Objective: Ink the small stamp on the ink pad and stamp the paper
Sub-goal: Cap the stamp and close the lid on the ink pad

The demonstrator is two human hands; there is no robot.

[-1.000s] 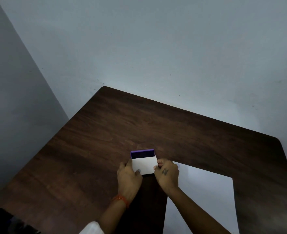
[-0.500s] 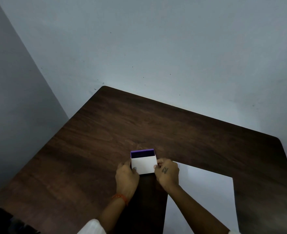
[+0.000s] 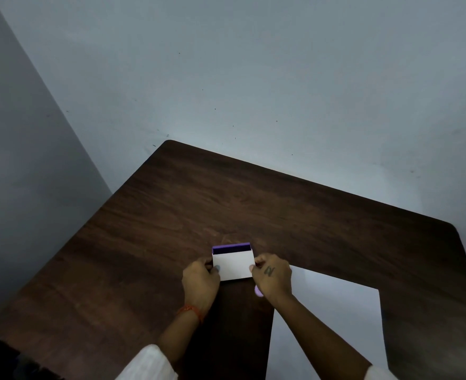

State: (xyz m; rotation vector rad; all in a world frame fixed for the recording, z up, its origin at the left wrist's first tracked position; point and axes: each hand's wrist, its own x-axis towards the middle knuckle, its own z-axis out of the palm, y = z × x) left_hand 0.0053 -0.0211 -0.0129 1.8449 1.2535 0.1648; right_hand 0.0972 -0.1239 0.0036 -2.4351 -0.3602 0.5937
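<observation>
Left hand [image 3: 200,281] pinches the left edge of the ink pad box [image 3: 233,263], thumb on the white lid. Box sits on the bench [image 3: 144,242], mid-front; purple tray pokes out at the far end, so the lid looks partly slid open. Right hand [image 3: 273,278] pinches the right edge of the box and also seems to palm a small lilac thing [image 3: 258,291], probably the small stamp; too little of it shows to be sure. Paper [image 3: 330,325] lies flat just right of the box, under the right wrist.

Step in hand, we reckon: open the pad. We'd pin the tray with the left hand, draw the lid straight toward us, keep it level, and keep ink off the paper.
</observation>
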